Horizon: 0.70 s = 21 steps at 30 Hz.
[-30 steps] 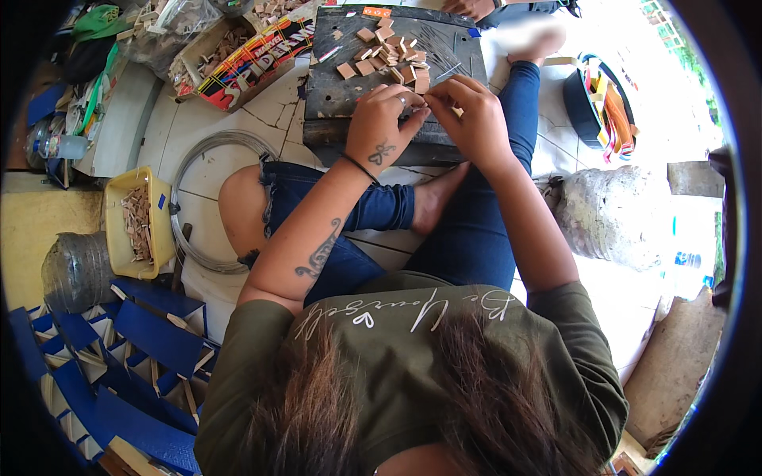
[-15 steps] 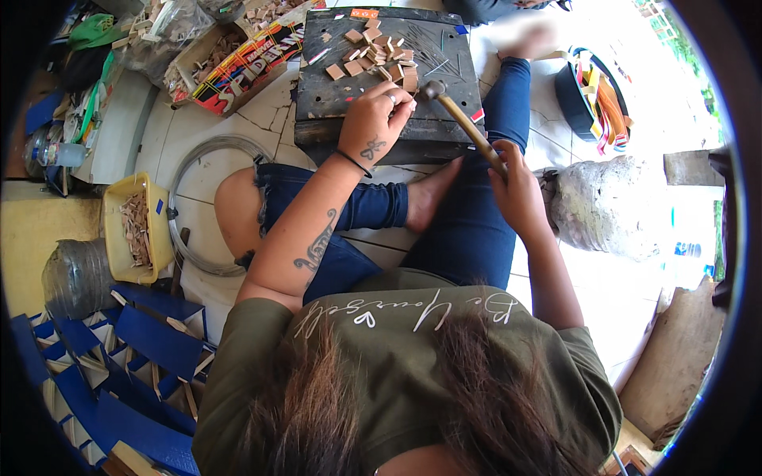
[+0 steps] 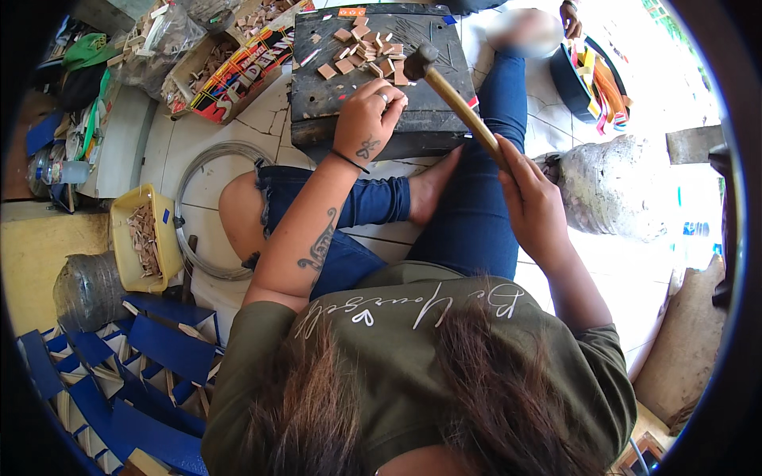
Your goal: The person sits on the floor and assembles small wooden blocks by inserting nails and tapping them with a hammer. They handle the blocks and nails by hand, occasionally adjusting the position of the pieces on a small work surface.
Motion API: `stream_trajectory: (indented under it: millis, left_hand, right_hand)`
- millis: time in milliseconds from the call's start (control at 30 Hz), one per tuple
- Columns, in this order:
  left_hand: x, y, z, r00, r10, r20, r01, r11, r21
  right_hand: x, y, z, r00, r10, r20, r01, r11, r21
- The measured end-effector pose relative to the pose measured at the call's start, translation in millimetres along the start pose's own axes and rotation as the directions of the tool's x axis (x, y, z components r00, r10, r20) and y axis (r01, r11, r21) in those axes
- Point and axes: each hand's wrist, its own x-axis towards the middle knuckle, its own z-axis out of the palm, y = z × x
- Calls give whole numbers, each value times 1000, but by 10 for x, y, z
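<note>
Head view: your right hand (image 3: pixel 533 202) grips the hammer (image 3: pixel 452 99) handle, while your left hand (image 3: pixel 367 120) fingers pinch something small, unclear, on the dark block (image 3: pixel 333 95).

**Hammer raised over the block**

Right hand (image 3: pixel 530 193) grips the wooden handle of the hammer (image 3: pixel 454 97), whose dark head hangs over the right part of the dark work block (image 3: pixel 349 95). Left hand (image 3: pixel 367 120) presses down near the block's front edge, fingers pinching something too small to make out. Small wooden pieces (image 3: pixel 361 54) lie scattered toward the block's far edge. A wire coil (image 3: pixel 194 178) lies on the tiled floor beside the left knee, a yellow tub (image 3: pixel 119 238) of wood bits just left of it. Blue boards (image 3: pixel 119 373) are piled at lower left.
</note>
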Motion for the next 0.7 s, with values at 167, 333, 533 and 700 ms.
stream_trajectory:
  millis: [167,333,533,700]
  left_hand:
    - [2,-3,2,1000,19,-2,-19,1000,15]
    - [-8,-24,15,999,42,-3,-42,999,14]
    - [-24,-20,23,999,48,-19,-48,999,5]
    - [-27,-25,28,998,55,-28,-54,999,4]
  right_hand:
    - [18,19,0,999,-20,-41,21,1000,19]
    - [25,26,-16,998,21,54,-23,999,26]
    - [28,37,-16,1000,-9,20,8,997,79]
    - [5,61,8,999,-2,-49,8,993,117]
